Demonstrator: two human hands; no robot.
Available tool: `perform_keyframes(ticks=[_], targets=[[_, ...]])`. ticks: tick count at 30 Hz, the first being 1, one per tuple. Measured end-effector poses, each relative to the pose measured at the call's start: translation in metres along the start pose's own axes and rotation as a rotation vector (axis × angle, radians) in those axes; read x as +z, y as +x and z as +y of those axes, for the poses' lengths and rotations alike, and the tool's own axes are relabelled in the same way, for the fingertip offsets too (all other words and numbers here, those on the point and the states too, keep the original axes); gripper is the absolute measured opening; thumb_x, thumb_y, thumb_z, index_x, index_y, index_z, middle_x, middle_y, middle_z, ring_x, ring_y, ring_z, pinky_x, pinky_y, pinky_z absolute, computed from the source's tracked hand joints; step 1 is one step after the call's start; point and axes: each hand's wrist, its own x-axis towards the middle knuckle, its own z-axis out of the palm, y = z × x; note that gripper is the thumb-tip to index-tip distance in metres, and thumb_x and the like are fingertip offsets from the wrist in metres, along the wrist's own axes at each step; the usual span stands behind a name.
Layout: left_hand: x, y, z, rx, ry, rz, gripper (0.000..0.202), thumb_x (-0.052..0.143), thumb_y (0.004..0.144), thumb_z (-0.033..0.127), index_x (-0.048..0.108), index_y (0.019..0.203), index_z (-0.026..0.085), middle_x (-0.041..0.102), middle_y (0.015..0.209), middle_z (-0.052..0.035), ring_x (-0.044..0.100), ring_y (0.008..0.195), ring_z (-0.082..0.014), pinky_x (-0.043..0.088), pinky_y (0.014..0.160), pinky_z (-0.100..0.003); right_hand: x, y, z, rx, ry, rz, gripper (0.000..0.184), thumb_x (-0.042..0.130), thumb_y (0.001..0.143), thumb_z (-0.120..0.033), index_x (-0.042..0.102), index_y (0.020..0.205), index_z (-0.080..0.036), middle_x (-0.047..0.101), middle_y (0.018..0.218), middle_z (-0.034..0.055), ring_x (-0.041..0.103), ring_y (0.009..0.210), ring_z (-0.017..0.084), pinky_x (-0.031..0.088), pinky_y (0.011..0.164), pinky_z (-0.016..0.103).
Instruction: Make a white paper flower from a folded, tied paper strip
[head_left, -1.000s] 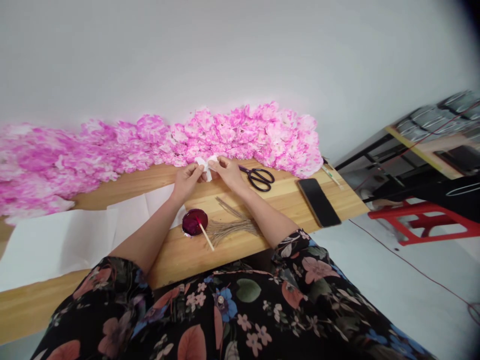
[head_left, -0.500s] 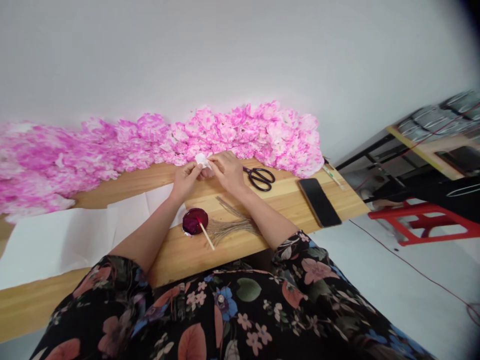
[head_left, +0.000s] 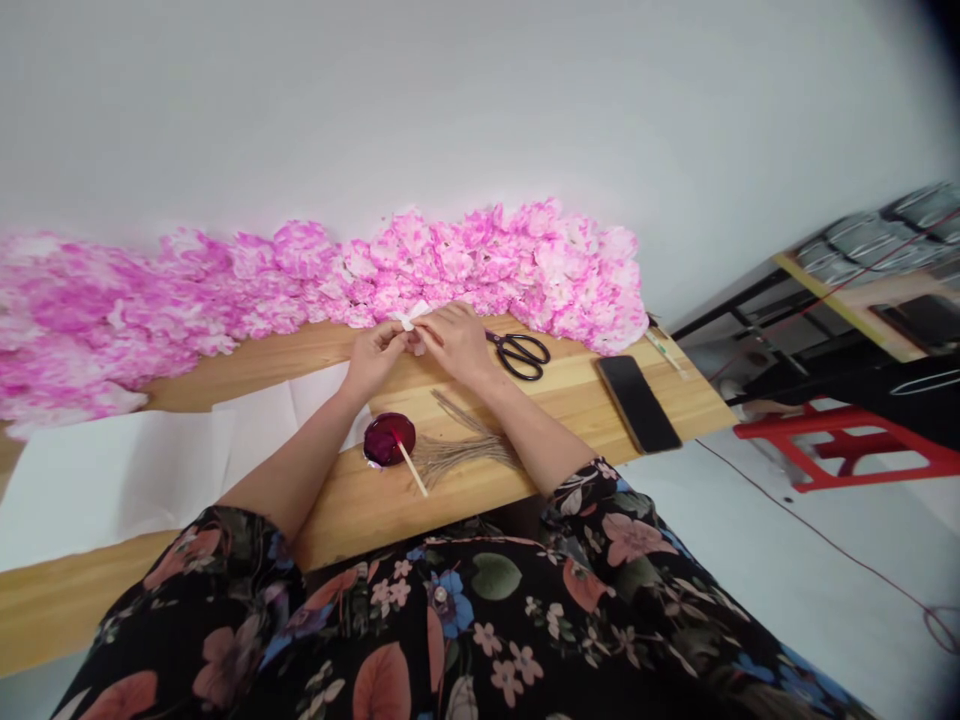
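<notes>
My left hand [head_left: 373, 358] and my right hand [head_left: 456, 343] meet over the far side of the wooden table [head_left: 570, 395]. Both pinch a small folded piece of white paper [head_left: 410, 317] between their fingertips. A long row of pink paper flowers [head_left: 315, 280] lies just behind the hands, along the wall. Nearer to me stand a small dish of dark red dye [head_left: 389, 439] with a wooden stick [head_left: 412, 468] in it and a bundle of thin wires [head_left: 463, 450].
Black scissors [head_left: 519, 351] lie right of my right hand. A dark phone [head_left: 638, 403] rests near the table's right end. White paper sheets [head_left: 142, 465] cover the table's left part. A red stool [head_left: 847, 445] and a shelf stand on the floor at right.
The white paper between my fingers has been squeezed smaller and my hands have drawn closer together. The view has shifted slightly.
</notes>
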Motion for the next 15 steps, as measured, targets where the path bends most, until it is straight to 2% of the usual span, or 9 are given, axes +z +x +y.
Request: perform_keyframes(ticks=[6, 15], targets=[[-0.0011, 0.0006, -0.0060, -0.002, 0.044, 0.094, 0.028, 0.072, 0.076, 0.046, 0.067, 0.082, 0.019, 0.072, 0.079, -0.0034, 0.067, 0.075, -0.0176, 0.053, 0.076, -0.029, 0.0003, -0.0002, 0.0003, 0.028, 0.004, -0.022, 0.025, 0.052, 0.105, -0.027, 0.075, 0.108, -0.020, 0.078, 0.100, 0.0080, 0.064, 0.098, 0.024, 0.038, 0.098, 0.040], [0.0005, 0.0015, -0.0064, -0.005, 0.077, 0.171, 0.018, 0.070, 0.078, 0.035, 0.064, 0.079, 0.019, 0.070, 0.077, -0.0022, 0.064, 0.074, -0.0149, 0.049, 0.070, -0.025, 0.0029, -0.0016, -0.0034, 0.038, 0.030, -0.015, 0.026, 0.051, 0.105, -0.028, 0.074, 0.094, -0.021, 0.075, 0.089, 0.0057, 0.062, 0.089, 0.022, 0.039, 0.094, 0.038]])
